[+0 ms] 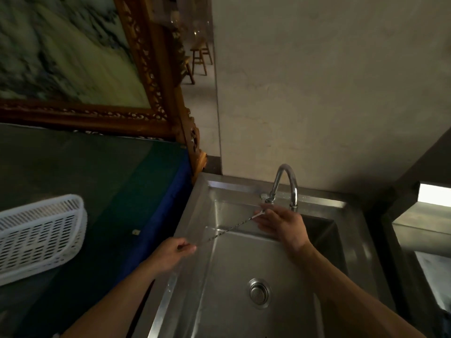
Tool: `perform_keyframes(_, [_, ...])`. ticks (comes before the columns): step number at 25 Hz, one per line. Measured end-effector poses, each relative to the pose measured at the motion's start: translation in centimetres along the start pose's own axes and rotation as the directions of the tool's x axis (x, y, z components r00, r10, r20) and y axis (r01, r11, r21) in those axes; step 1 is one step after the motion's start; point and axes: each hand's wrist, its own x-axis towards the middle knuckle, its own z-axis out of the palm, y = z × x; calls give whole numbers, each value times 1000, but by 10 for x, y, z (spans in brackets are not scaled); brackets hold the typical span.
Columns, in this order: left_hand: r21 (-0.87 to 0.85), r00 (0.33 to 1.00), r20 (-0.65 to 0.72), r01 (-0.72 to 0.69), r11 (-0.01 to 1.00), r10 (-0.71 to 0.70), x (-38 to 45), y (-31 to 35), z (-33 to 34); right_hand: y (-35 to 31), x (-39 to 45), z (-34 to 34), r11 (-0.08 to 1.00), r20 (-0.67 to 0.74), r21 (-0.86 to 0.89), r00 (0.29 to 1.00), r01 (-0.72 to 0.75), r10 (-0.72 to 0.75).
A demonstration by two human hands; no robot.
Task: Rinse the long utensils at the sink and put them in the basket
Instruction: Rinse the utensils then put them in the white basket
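Fingers (186,247) of the left hand (170,254) pinch one end of a thin twisted utensil (234,228) over the sink (351,240); the right hand (280,224) lies loosely extended against its far end, under the tap (285,184) (no water visible). A wet, narrow pinch could slip, dropping it toward the drain (260,292), well short of the basket (41,235) left of the sink.

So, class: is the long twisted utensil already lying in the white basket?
No: the utensil is over the sink, left hand pinching one end, far from the basket.

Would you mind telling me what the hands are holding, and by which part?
The left hand pinches one end of a long twisted metal utensil; the right hand touches its far end under the faucet.
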Motion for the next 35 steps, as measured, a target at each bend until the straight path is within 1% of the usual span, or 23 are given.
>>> perform_keyframes(3, [-59,994,-113,-11,998,4,-19,-10,-37,-11,3,37,997,55,71,998,-20,16])
perform_keyframes(5, [-102,980,-198,-35,994,14,-34,-18,-68,-17,4,70,997,62,74,998,-6,1])
perform_keyframes(10, [-188,910,-414,-83,979,-2,-68,-56,-156,-27,7,165,999,30,49,999,19,-20])
perform_keyframes(12, [-221,893,-449,-100,970,-10,-80,-70,-189,-31,7,201,998,17,35,999,46,-47])
perform_keyframes(15, [-269,849,-527,-129,955,-33,-100,-96,-237,-35,7,260,997,63,-11,995,77,-76])
perform_keyframes(19, [-270,807,-578,-54,961,-117,-130,-136,-292,-36,3,332,994,134,-49,987,99,-92])
perform_keyframes(22, [-257,752,-644,-40,966,-140,-155,-163,-325,-29,0,378,991,177,-95,981,95,-77])
perform_keyframes(25, [-262,690,-704,-34,965,-167,-176,-186,-354,-22,-2,419,984,222,-161,974,71,-34])
perform_keyframes(27, [-270,648,-734,-5,963,-202,-186,-200,-370,-16,-2,442,979,237,-196,972,54,-6])
perform_keyframes(29, [-305,616,-748,9,952,-245,-196,-214,-384,-11,-3,466,969,233,-244,972,44,15])
perform_keyframes(31, [-328,608,-749,6,945,-264,-205,-226,-395,-3,-3,488,957,210,-286,977,40,22])
perform_keyframes(33, [-310,590,-765,16,951,-259,-210,-235,-406,4,-2,506,942,191,-333,981,46,19])
perform_keyframes(35, [-305,552,-785,50,951,-280,-214,-243,-415,10,1,524,921,184,-386,983,48,26])
